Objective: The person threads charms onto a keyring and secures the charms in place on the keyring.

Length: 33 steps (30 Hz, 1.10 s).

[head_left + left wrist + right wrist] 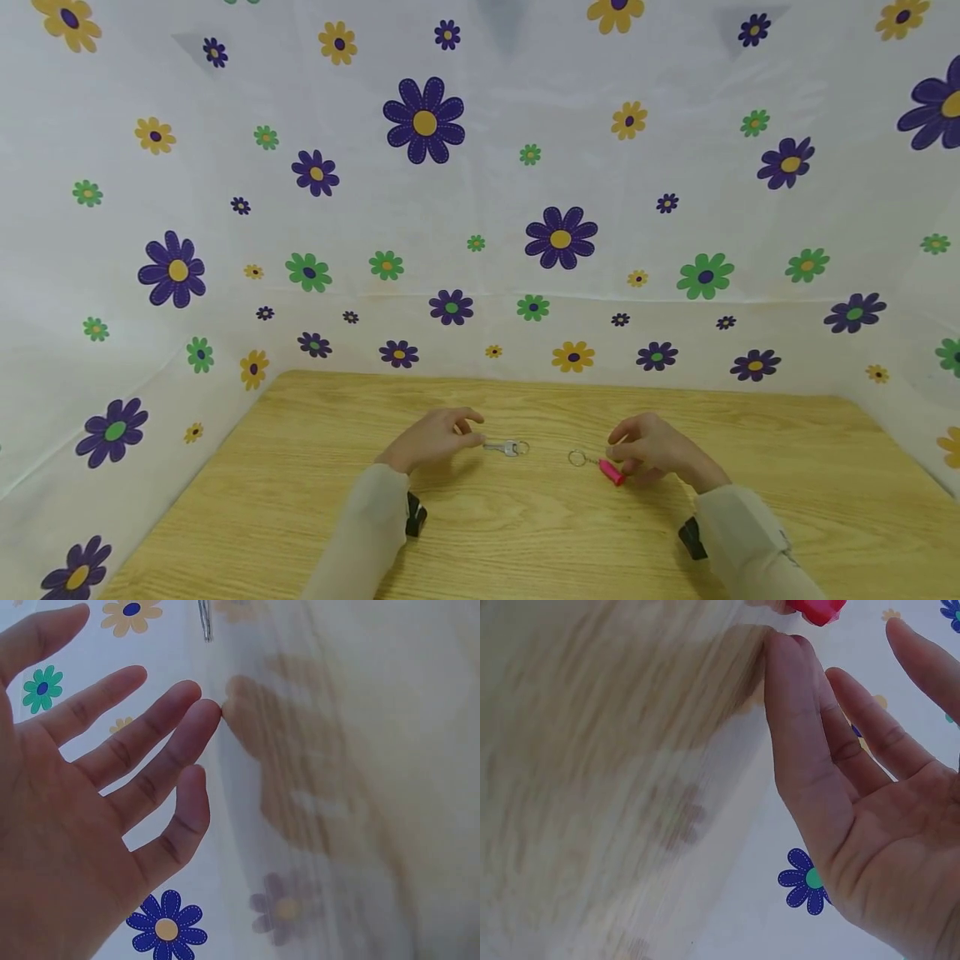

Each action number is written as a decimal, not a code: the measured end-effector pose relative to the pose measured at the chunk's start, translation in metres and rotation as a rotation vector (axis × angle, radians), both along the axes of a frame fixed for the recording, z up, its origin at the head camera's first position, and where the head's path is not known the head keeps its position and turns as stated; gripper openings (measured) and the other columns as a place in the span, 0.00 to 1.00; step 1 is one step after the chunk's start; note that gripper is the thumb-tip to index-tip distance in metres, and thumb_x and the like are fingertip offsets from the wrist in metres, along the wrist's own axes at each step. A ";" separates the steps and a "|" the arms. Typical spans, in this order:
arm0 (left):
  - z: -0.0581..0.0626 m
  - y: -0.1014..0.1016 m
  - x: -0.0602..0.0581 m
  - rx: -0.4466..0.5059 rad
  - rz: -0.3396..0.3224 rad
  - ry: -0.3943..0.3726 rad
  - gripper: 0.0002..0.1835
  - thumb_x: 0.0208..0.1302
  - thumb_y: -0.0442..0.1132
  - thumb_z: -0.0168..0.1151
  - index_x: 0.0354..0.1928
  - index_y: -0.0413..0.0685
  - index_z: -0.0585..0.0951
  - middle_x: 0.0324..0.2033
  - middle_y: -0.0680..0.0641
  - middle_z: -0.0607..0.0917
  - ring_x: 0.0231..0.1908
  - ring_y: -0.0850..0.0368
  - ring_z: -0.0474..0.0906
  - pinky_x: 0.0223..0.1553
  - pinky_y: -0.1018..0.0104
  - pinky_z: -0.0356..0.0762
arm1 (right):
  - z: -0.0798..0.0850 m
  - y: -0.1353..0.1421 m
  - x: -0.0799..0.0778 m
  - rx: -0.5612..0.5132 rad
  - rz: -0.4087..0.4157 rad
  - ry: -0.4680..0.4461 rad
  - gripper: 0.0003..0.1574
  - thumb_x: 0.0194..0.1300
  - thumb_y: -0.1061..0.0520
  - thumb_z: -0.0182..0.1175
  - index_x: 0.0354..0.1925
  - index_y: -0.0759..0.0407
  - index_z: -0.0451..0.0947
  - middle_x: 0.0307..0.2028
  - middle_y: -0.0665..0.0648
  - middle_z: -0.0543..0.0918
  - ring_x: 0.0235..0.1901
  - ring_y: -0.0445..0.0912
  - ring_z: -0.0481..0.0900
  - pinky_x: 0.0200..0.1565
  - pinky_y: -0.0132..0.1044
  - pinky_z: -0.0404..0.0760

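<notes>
A silver key [497,447] with a small ring lies on the wooden table, its narrow end toward my left hand [438,437]. That hand has loosely bent fingers and holds nothing; in the left wrist view the tip of the key [205,622] shows past the fingers [169,739], apart from them. To the right lies a pink cylindrical keychain [611,472] with a short chain and a metal ring [577,457]. My right hand [656,450] is beside it with relaxed fingers; whether a fingertip touches it I cannot tell. Its pink-red end [819,609] shows at the top of the right wrist view.
The glossy wooden table [510,542] runs back to a white sheet [495,192] printed with purple, yellow and green flowers. The sheet also rises at the left and right sides. Dark wrist devices [415,514] sit under both sleeves.
</notes>
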State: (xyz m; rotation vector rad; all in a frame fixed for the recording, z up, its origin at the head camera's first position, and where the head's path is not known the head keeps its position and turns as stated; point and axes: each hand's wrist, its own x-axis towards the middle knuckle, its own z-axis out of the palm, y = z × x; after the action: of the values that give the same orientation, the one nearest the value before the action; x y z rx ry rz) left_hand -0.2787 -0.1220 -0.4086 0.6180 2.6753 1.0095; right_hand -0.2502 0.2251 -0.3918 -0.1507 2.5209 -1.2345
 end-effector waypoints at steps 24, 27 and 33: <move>0.000 0.023 -0.013 0.067 -0.082 -0.146 0.26 0.72 0.48 0.56 0.65 0.39 0.77 0.54 0.42 0.82 0.42 0.52 0.80 0.54 0.49 0.75 | -0.002 -0.009 -0.001 -0.015 0.022 -0.041 0.15 0.62 0.65 0.67 0.44 0.73 0.77 0.27 0.56 0.75 0.24 0.46 0.76 0.31 0.44 0.86; -0.001 0.023 -0.013 0.082 -0.085 -0.156 0.25 0.73 0.45 0.56 0.64 0.36 0.76 0.54 0.41 0.81 0.43 0.50 0.79 0.53 0.50 0.75 | -0.002 -0.010 -0.001 -0.013 0.019 -0.054 0.15 0.62 0.65 0.67 0.45 0.73 0.77 0.28 0.57 0.74 0.25 0.46 0.76 0.31 0.44 0.86; -0.004 0.025 -0.013 0.058 -0.054 -0.130 0.24 0.71 0.45 0.57 0.62 0.39 0.78 0.61 0.38 0.78 0.58 0.41 0.76 0.61 0.44 0.70 | -0.003 -0.015 -0.001 0.006 0.008 -0.056 0.15 0.60 0.65 0.69 0.43 0.70 0.76 0.30 0.59 0.74 0.26 0.47 0.77 0.30 0.43 0.86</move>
State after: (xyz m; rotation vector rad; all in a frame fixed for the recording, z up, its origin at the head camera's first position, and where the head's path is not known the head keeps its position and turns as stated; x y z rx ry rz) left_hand -0.2915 -0.0972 -0.4126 0.6097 2.5122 1.0768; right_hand -0.2517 0.2097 -0.3948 -0.1225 2.4739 -1.2115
